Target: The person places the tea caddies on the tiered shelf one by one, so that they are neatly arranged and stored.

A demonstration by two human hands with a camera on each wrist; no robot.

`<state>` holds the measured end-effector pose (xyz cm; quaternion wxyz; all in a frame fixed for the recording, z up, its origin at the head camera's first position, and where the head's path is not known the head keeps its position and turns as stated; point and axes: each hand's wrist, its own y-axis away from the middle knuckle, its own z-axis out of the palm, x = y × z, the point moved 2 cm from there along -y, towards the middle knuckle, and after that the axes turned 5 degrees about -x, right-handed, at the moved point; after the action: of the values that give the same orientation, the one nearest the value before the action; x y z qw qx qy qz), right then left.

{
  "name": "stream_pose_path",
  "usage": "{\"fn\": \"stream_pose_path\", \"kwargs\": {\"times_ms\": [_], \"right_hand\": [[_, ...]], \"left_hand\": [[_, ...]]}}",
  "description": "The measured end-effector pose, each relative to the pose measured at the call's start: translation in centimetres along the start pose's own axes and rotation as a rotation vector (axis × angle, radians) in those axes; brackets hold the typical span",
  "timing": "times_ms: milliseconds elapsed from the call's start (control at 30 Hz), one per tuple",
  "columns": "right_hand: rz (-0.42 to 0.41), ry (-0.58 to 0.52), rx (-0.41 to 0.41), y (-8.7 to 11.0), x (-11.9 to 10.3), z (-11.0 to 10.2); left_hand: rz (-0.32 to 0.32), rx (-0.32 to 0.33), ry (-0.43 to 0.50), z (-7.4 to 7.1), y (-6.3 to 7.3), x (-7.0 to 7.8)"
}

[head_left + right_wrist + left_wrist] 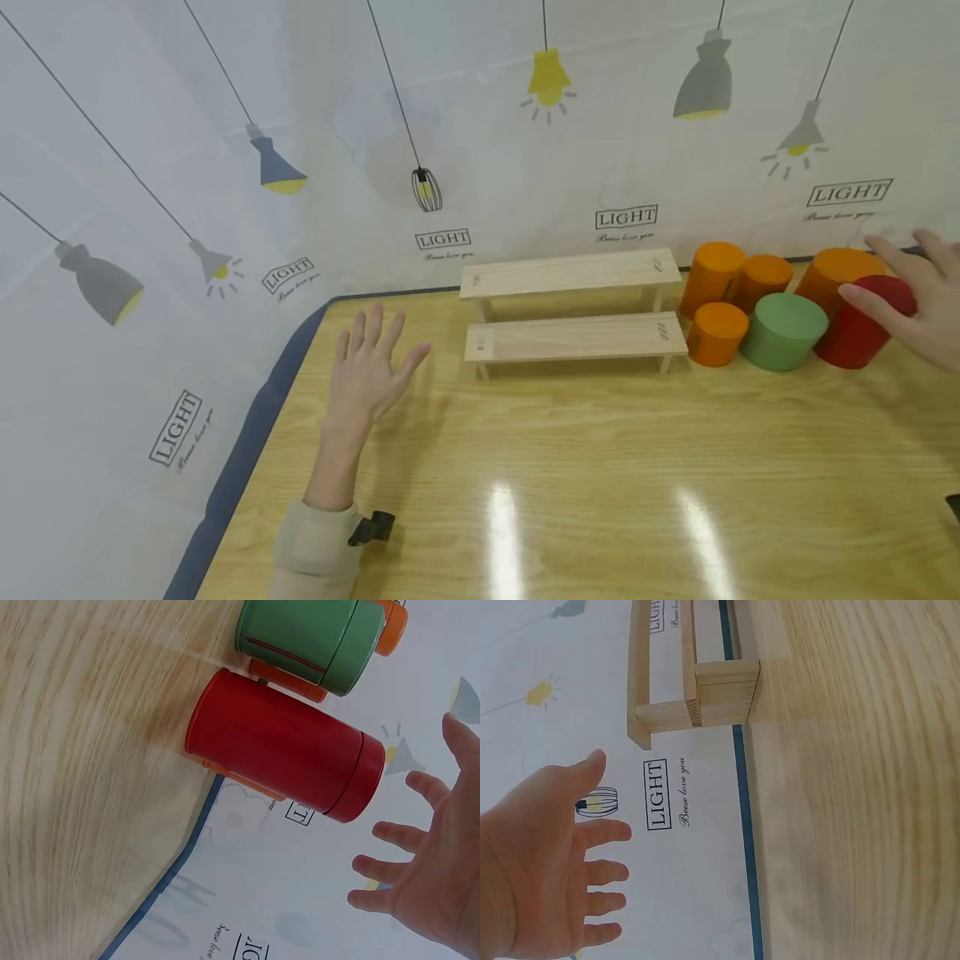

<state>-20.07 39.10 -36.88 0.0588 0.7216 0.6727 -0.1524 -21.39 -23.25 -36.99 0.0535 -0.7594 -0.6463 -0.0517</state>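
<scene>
My left hand [366, 375] hovers over the left part of the table, fingers spread, holding nothing. To its right stands a two-step wooden rack [573, 337], which also shows in the left wrist view. At the right, my right hand [926, 304] is beside the top of a red canister [855, 333], thumb and fingers apart. In the right wrist view a gap shows between that hand and the red canister [285, 746]. A green canister [783, 333] stands just left of the red one, and a small orange canister [717, 335] is left of the green.
Behind the front canisters stand a tall orange canister [712, 275], another orange canister [761, 283] and a wide orange one [836, 271]. A white sheet printed with lamps [487, 150] hangs along the back and left edges of the wooden table [585, 467].
</scene>
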Motion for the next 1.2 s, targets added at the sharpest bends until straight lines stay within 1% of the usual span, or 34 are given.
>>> {"fn": "stream_pose_path", "kwargs": {"times_ms": [167, 367, 467, 600, 733, 800, 867, 933, 967, 1000, 1100, 1167, 1200], "right_hand": [[0.060, -0.044, 0.018, -0.1, 1.0, 0.1], [0.109, -0.073, -0.015, -0.1, 2.0, 0.2], [0.128, -0.074, -0.025, -0.1, 2.3, 0.2], [0.143, -0.076, -0.031, 0.2, 2.5, 0.2], [0.148, -0.153, -0.031, 0.5, 2.4, 0.5], [0.128, -0.215, -0.012, 0.4, 2.5, 0.9], [0.103, -0.271, 0.013, 0.0, 3.1, 1.6], [0.073, -0.317, 0.057, -0.6, 4.8, 3.0], [0.072, -0.333, 0.059, -0.9, 5.5, 3.5], [0.072, -0.345, 0.066, -1.7, 7.2, 4.5], [0.085, -0.355, 0.079, -1.5, 7.3, 4.9], [0.100, -0.362, 0.050, -1.0, 6.1, 4.1], [0.100, -0.365, 0.049, -0.8, 5.6, 3.9]], "left_hand": [[-0.006, -0.011, 0.021, 0.4, -0.1, 0.0], [-0.016, -0.023, 0.075, 0.9, -0.3, 0.1], [-0.010, -0.002, 0.109, 1.1, -0.3, 0.3], [0.014, 0.047, 0.160, 1.4, -0.5, 0.7], [0.026, 0.070, 0.236, 1.8, -0.5, 1.1], [0.026, 0.064, 0.274, 2.0, -0.6, 1.3], [0.027, 0.049, 0.321, 2.2, -0.6, 1.6], [0.029, 0.034, 0.366, 2.3, -0.7, 1.9], [0.033, 0.027, 0.389, 2.5, -0.7, 2.1], [0.038, 0.020, 0.415, 2.6, -0.8, 2.2], [0.048, 0.005, 0.470, 3.0, -1.2, 2.6], [0.055, -0.007, 0.510, 3.3, -1.4, 2.7], [0.058, -0.010, 0.529, 3.4, -1.5, 2.8]]}}
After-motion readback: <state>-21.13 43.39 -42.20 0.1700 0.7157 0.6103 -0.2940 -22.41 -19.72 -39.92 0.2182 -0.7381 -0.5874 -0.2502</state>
